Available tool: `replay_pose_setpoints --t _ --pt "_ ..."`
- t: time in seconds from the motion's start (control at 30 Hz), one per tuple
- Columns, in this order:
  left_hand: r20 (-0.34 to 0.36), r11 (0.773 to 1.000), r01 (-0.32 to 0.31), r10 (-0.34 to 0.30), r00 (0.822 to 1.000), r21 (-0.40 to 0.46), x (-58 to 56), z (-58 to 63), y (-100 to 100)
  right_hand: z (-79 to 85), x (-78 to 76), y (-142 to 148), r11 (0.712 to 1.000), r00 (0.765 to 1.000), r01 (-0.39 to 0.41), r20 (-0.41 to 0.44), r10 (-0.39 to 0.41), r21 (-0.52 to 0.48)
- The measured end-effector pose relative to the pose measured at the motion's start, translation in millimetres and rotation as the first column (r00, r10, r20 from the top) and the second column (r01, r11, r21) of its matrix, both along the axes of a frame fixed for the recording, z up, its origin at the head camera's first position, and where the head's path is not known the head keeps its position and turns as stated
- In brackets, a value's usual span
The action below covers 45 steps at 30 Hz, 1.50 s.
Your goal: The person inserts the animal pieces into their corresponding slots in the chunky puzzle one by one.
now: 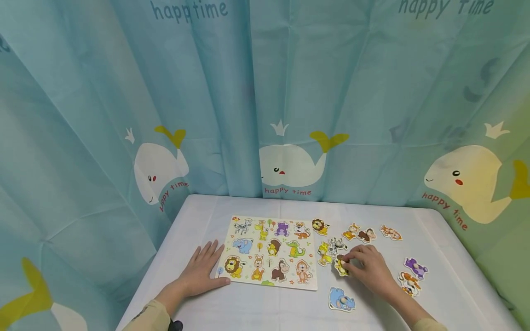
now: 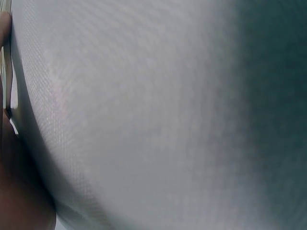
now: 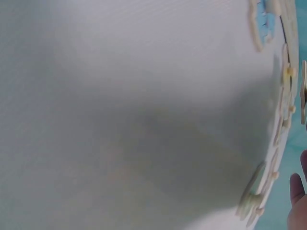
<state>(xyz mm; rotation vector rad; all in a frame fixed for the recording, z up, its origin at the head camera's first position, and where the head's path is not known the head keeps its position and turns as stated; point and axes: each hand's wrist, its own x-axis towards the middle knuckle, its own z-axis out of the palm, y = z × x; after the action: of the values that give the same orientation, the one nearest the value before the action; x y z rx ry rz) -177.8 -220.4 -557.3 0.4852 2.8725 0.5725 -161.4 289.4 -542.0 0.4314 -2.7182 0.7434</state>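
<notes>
A knobbed animal puzzle board [image 1: 268,286] lies on the table with printed animals in rows. My left hand [image 1: 198,271] rests spread on the table, fingertips and thumb at the board's left edge. Right of the board, my right hand [image 1: 370,266] pinches a hedgehog puzzle piece [image 1: 341,266]. In the right wrist view the piece [image 3: 303,93] stands clear of the tabletop, its face turned away. Close to it lie a giraffe piece [image 1: 324,255] and a zebra piece [image 1: 338,244]. An elephant piece [image 1: 340,299] lies nearer the table's front.
Along the back are a lion piece [image 1: 320,226], kangaroo piece [image 1: 351,231], gorilla piece [image 1: 366,235] and monkey piece [image 1: 391,232]. Purple hippo piece [image 1: 415,268] and tiger piece [image 1: 409,282] lie far right. A greenish piece [image 3: 252,196] shows in the right wrist view. A whale-print curtain [image 1: 232,92] hangs behind.
</notes>
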Motion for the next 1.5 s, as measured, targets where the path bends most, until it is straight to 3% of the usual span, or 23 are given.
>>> replay_pose_setpoints --t 0.33,0.83,1.17,1.5 --pt "-0.006 1.0 0.005 -0.004 1.0 0.002 0.8 1.2 0.1 8.8 -11.7 -24.8 0.996 0.988 -0.067 -0.141 0.058 -0.06" --pt "0.007 1.0 0.008 -0.008 1.0 -0.024 -0.1 0.9 -2.0 22.2 -35.2 -79.2 0.99 0.995 -0.099 0.006 0.1 -0.098" --pt "0.023 0.999 0.013 -0.012 1.0 -0.032 -0.8 0.6 -1.5 19.2 -46.3 -107.3 0.991 0.994 -0.107 -0.026 0.105 -0.085" --pt "0.027 1.0 0.008 -0.007 1.0 -0.024 0.6 3.7 -0.4 17.9 -52.5 -126.2 0.99 0.994 -0.105 0.01 0.106 -0.089"
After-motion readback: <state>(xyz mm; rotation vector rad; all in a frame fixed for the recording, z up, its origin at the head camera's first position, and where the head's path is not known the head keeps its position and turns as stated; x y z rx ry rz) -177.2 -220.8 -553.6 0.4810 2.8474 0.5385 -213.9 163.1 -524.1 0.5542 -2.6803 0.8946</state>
